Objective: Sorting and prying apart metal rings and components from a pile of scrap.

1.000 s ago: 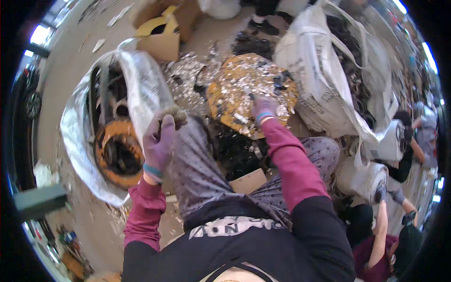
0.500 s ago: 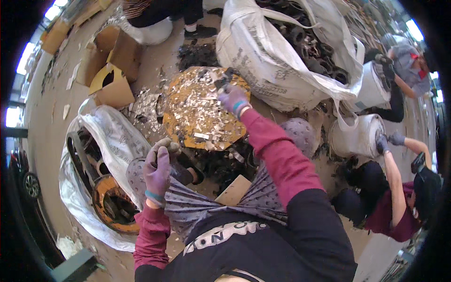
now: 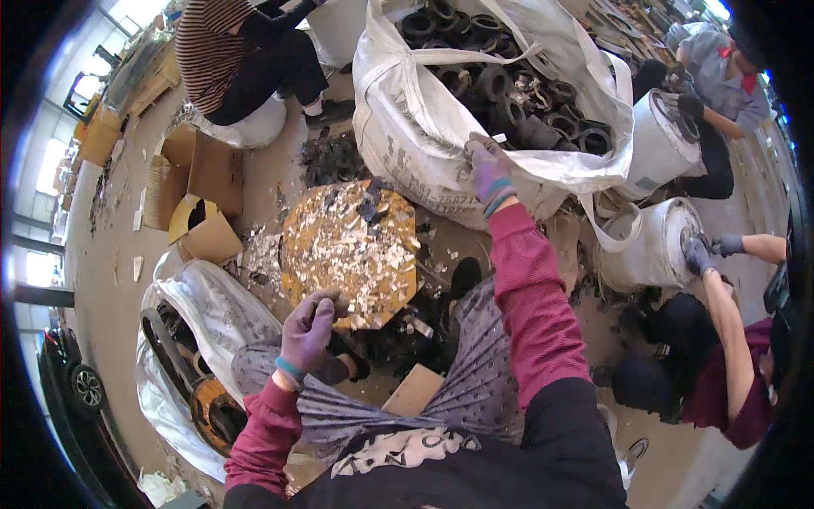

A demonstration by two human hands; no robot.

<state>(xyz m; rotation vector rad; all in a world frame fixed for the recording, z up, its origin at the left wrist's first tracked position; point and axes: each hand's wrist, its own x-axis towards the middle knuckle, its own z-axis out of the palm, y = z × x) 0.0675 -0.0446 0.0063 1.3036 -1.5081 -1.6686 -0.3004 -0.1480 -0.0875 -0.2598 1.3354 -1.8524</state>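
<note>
— Two gloved hands, two separate jobs. Left hand (image 3: pixel 310 329) curled shut on a small dark lump, pinched between thumb and fingers just off the near edge of the round work block (image 3: pixel 349 254). Kept low and close to the knee, probably so scraps drop onto the block rather than the lap.

— And the right hand (image 3: pixel 489 165)?

— Stretched far forward, fingers bent over the rim of the big white sack (image 3: pixel 407 136), gripping the cloth edge or something at it; cannot tell which. Likely pulling the mouth open toward the seat, to bring the black rubber rings (image 3: pixel 509 93) within reach.

— Around that?

— Block littered with pale flakes and chips, set dead centre between the knees. Second sack (image 3: pixel 212 314) lying open at the left, with dark hoops inside. Flattened cardboard boxes (image 3: pixel 199 199) beyond. Other workers seated at right, gloved hands on white drums (image 3: pixel 649 246).
</note>
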